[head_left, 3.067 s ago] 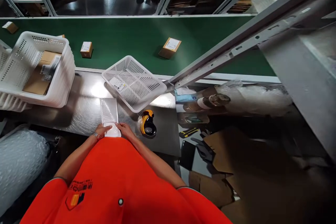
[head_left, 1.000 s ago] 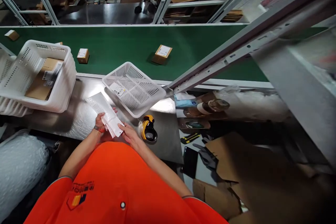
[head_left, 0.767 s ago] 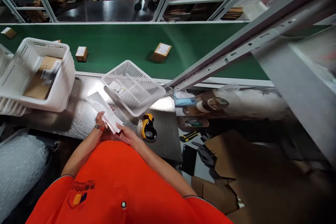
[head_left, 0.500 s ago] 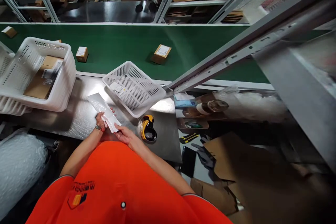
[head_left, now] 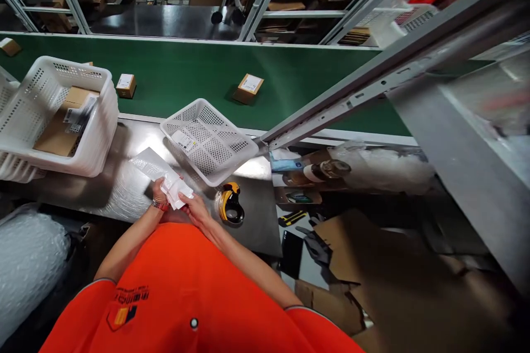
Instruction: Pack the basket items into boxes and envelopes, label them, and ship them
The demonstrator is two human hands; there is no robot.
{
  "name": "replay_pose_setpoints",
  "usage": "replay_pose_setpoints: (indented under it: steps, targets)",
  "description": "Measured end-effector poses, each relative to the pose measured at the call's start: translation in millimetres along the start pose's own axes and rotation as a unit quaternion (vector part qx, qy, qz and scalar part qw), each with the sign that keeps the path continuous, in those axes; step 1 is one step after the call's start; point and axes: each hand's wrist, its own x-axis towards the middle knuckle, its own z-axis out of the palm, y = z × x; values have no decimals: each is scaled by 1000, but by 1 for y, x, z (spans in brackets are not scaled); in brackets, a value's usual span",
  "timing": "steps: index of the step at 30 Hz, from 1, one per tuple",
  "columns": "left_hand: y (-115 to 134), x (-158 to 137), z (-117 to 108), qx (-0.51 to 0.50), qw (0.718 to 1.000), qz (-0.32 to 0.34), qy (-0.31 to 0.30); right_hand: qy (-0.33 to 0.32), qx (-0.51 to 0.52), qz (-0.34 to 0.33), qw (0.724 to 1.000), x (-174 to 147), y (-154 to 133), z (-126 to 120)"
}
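Observation:
Close to my body, both hands are closed on a small white packet with clear bubble wrap attached or lying against it; I cannot tell which. My left hand, with a watch at the wrist, grips its left side. At the packet's lower right end, the fingers of my right hand pinch the edge. Just beyond lies a shallow white perforated basket with a labelled flat item in it. A yellow and black tape dispenser rests on the metal table, right of my right hand.
Stacked white baskets with cardboard parcels stand at left. A green conveyor belt carries several small boxes, one labelled box near the middle. A slanted metal post crosses the right side. Bubble wrap roll sits lower left.
The white packet now looks wider and more folded between my hands, and the bubble wrap's far end lies farther left. The view has shifted slightly.

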Motion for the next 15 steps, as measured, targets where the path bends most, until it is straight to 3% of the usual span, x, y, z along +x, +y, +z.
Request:
replay_pose_setpoints:
  steps: [4, 15]
  targets:
    - [7, 0, -7, -25, 998, -18, -48, 0, 25, 27, 999, -7, -5, 4]
    - [-22, 1, -8, -58, 994, -27, -89, 28, 100, -41, 994, -22, -15, 15]
